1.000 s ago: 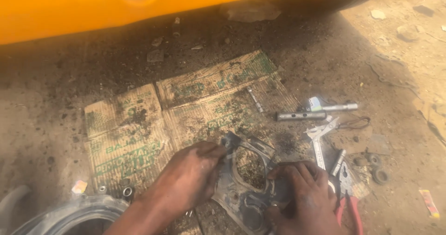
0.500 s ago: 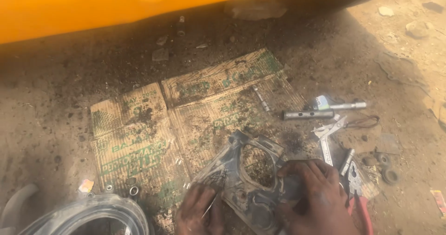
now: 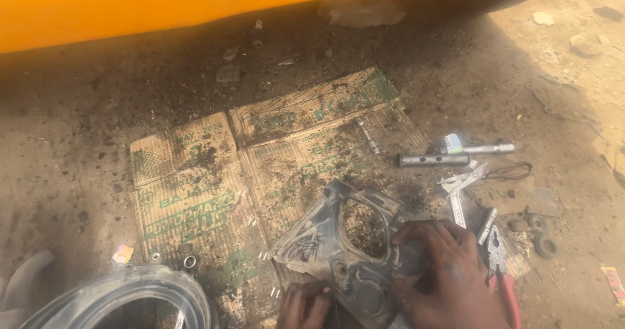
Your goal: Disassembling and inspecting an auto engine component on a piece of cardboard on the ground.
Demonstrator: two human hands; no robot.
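Your left hand curls its fingers against the near edge of the one greasy metal cover. Your right hand lies flat on its right side, fingers spread, not closed around it. The cover rests on flattened cardboard; two metal tube wrenches lie farther right.

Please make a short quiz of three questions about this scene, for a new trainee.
1. True or false: the right hand rests on the metal cover.
2. What lies under the metal cover? A) cardboard B) a cloth C) a wooden board
3. What colour are the handles of the pliers beside the right hand?

Key:
1. True.
2. A: flattened cardboard, on the dirt ground.
3. Red.
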